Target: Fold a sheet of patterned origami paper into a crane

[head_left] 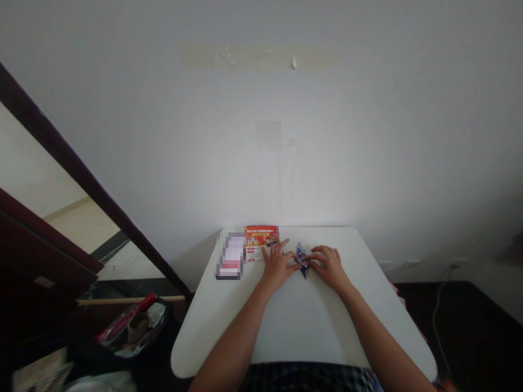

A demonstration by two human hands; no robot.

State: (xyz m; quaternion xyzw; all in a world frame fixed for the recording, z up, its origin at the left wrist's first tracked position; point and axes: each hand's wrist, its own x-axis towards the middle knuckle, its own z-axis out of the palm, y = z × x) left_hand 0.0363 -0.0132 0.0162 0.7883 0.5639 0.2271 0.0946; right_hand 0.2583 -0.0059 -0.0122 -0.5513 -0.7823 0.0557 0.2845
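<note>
A small piece of folded paper (302,260), patterned in blue, red and white and pointed at top and bottom, lies on the white table (304,326). My left hand (279,265) pinches its left side between thumb and a finger, the other fingers raised over a printed leaflet. From the opposite side my right hand (329,267) grips the paper's right edge with its fingertips. The fingers partly cover the paper, so its exact folded shape is hard to make out.
Left of my hands lie the red and white leaflet (261,236) and a phone (230,258) with a blurred screen. A white wall (310,179) borders the table's far edge. On the floor at left stands a bag of odds and ends (137,329).
</note>
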